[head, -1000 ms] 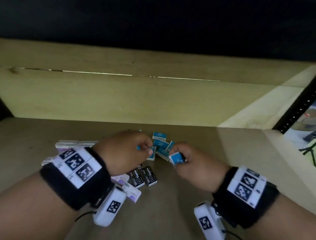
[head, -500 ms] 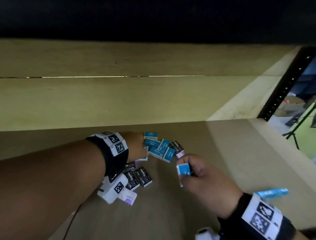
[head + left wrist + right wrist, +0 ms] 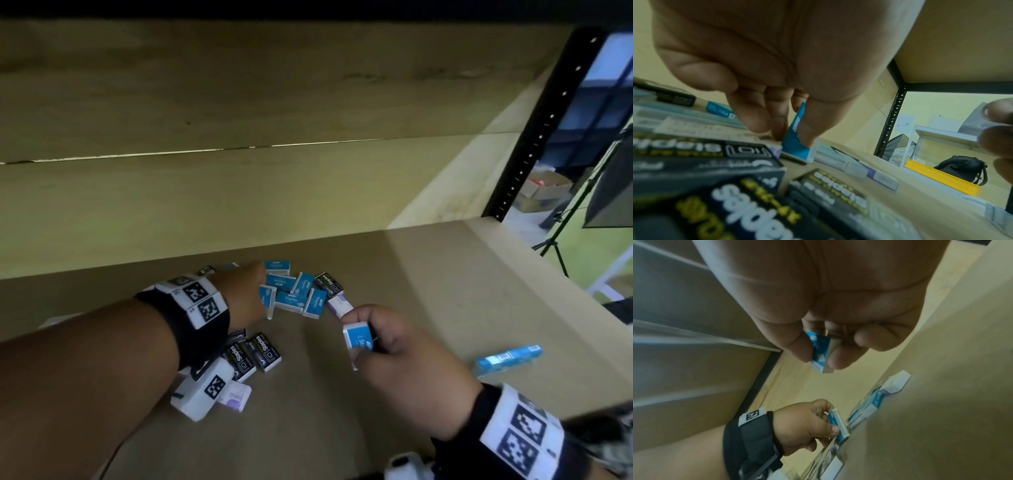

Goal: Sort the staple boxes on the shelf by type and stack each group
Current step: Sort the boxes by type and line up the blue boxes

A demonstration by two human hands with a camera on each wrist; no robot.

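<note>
Small staple boxes lie scattered on the wooden shelf [image 3: 428,308]: a cluster of blue boxes [image 3: 291,299], black boxes [image 3: 255,353] nearer me, and pale purple boxes [image 3: 235,397]. My left hand [image 3: 255,293] reaches into the blue cluster and pinches one blue box [image 3: 797,139] on its edge between thumb and fingers; the right wrist view shows this grip [image 3: 838,425] too. My right hand [image 3: 371,346] hovers to the right of the pile. It holds another blue box [image 3: 358,342] between thumb and fingers [image 3: 820,352]. More blue boxes [image 3: 508,358] lie further right.
The shelf's wooden back wall [image 3: 239,205] rises just behind the pile. A black perforated upright [image 3: 534,137] marks the right end. A black box [image 3: 329,282] and a purple box [image 3: 339,305] sit at the blue cluster's right edge. Bare shelf board stretches to the right.
My left arm has stretched forward into the blue cluster and taken a box by its edge. My right hand has drawn back to the right, still holding its blue box.
</note>
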